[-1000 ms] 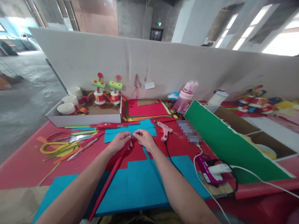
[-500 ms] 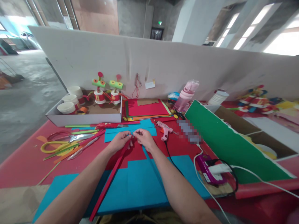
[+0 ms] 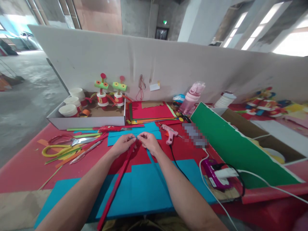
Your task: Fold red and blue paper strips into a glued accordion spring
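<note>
Both hands meet at the middle of the table, fingertips nearly touching. My left hand [image 3: 122,145] is closed in a pinch on a long red paper strip [image 3: 117,184], which trails down toward the table's front edge. My right hand [image 3: 149,143] pinches a blue paper strip [image 3: 154,165] that runs down beneath the right forearm. The ends of the two strips come together between the fingertips, but the fingers mostly hide how they join. Just beyond the hands lie cut pieces of blue paper [image 3: 154,127]. To their right rests a pink glue gun [image 3: 170,133].
Scissors [image 3: 56,150] and loose paper strips lie at left. Behind them, a white box [image 3: 89,122] holds paper cups and two paper-cup robots. Blue sheets [image 3: 149,192] cover the table's front. At right are a purple power socket [image 3: 216,179], cables and a green board [image 3: 235,150].
The lower end of the red strip has swung slightly to the right. Both hands stay in nearly the same place, still pinching the strips.
</note>
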Motion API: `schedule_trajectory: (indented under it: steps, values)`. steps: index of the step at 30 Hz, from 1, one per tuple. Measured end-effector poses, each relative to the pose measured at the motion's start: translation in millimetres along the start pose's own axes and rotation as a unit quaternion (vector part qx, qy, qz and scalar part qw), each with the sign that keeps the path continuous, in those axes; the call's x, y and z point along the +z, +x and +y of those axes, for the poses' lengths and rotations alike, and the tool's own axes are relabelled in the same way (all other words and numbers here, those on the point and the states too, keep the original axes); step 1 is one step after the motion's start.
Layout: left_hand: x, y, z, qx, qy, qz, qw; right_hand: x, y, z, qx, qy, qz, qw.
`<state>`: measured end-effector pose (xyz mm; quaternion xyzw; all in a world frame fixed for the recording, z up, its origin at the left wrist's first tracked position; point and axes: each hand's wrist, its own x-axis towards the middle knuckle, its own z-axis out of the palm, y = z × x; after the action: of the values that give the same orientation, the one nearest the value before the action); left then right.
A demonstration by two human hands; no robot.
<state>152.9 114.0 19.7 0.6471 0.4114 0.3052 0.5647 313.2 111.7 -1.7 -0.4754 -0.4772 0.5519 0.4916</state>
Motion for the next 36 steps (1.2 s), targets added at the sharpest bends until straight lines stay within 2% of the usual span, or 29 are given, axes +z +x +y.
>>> schedule_trajectory:
  steps: [4,12,15,18,21,24,27,29,31,32,34,36]
  values:
    - [-3.8,1,0,0.026,0.061,0.038,0.997,-1,-2,-2,0.01,-0.032,-0.017,0.999]
    - [-10.3,0,-1,0.021,0.077,0.003,0.997,-2,-5,-1,0.021,-0.065,-0.087,0.994]
    - [-15.8,-1,3,0.051,0.092,0.032,0.994,-6,-7,-6,0.02,-0.026,-0.134,0.99]
    - [-24.1,-2,8,0.076,0.049,0.099,0.991,-17,-8,-14,0.047,0.016,-0.2,0.979]
    - [-34.9,-2,10,0.072,-0.063,0.125,0.987,-32,-8,-21,0.087,0.063,-0.243,0.964]
    - [-43.7,0,10,0.049,-0.211,0.139,0.966,-40,-5,-24,0.076,0.16,-0.225,0.958]
    - [-45.1,2,10,0.034,-0.336,0.167,0.926,-36,-3,-19,0.015,0.249,-0.106,0.963]
    - [-41.5,4,12,-0.003,-0.398,0.194,0.897,-25,-2,-13,-0.002,0.236,-0.083,0.968]
    - [-35.1,5,12,-0.035,-0.441,0.216,0.87,-11,-3,-6,0.019,0.163,-0.118,0.979]
    - [-31.1,5,12,-0.043,-0.452,0.22,0.863,-3,-4,-3,0.011,0.137,-0.115,0.984]
    - [-22.1,6,9,-0.052,-0.461,0.215,0.859,11,-4,1,0.002,0.127,-0.098,0.987]
    - [-12.4,6,5,-0.057,-0.455,0.194,0.867,21,-3,3,-0.027,0.137,-0.062,0.988]
